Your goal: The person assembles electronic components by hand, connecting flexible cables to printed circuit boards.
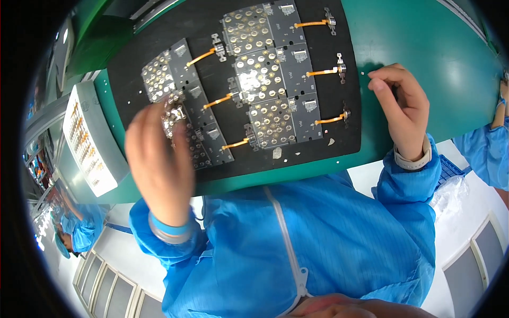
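Note:
My left hand [159, 159], blurred by motion, is over the left column of circuit boards. Between its thumb and fingers is a shiny piece with silver domes [174, 115], its outline smeared. Beneath it lie dark boards [199, 98] with rows of round metal contacts, partly hidden by the hand. My right hand [405, 106] is at the mat's right side, fingers curled and thumb tip close to the index tip, with nothing visible between them. Nearer the middle, a second column of boards [260, 74] carries silver domes; orange flex cables [323, 72] run from the boards to small metal parts.
The boards rest on a black mat [323, 140] on a green table [450, 63]. Small pale scraps [277, 153] lie near its front edge. At left stands a tilted white sheet [90, 140] with rows of orange marks. Other people in blue work at both sides.

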A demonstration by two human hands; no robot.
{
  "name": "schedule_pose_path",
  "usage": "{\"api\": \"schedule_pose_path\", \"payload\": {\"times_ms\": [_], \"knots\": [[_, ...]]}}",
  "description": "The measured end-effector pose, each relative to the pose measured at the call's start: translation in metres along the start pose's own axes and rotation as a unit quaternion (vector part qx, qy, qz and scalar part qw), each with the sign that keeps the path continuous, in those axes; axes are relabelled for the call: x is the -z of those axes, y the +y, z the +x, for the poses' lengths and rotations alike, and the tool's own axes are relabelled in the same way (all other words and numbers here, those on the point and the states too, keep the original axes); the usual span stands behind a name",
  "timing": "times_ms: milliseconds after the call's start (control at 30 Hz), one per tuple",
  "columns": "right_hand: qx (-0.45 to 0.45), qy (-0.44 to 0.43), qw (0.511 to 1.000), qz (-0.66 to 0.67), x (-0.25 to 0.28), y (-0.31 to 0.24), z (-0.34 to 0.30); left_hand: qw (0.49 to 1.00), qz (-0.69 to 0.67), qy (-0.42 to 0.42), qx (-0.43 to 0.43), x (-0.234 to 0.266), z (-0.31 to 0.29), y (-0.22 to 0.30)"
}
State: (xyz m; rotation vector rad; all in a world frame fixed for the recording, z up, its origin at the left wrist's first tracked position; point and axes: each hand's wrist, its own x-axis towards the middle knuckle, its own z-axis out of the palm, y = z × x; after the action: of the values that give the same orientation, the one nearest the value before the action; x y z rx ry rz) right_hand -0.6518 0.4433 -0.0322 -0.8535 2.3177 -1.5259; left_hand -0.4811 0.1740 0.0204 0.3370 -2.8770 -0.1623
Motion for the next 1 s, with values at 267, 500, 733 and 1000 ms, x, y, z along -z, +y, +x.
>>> {"api": "schedule_pose_path", "payload": {"times_ms": [267,500,733,1000], "knots": [[-0.051,0.071,0.995,-0.056,-0.016,-0.022,-0.015,0.964,0.058,0.024,0.259,0.004,-0.081,-0.071],[-0.259,0.134,0.945,0.150,0.041,0.002,-0.054,0.954,-0.168,0.021,0.249,-0.008,-0.057,-0.014],[-0.241,0.373,0.882,0.155,0.184,0.094,-0.166,0.905,-0.413,-0.097,0.032,-0.022,-0.044,0.050],[-0.170,0.559,0.785,0.203,0.207,0.148,-0.199,0.931,-0.347,-0.079,-0.086,-0.019,-0.050,0.047]]}}
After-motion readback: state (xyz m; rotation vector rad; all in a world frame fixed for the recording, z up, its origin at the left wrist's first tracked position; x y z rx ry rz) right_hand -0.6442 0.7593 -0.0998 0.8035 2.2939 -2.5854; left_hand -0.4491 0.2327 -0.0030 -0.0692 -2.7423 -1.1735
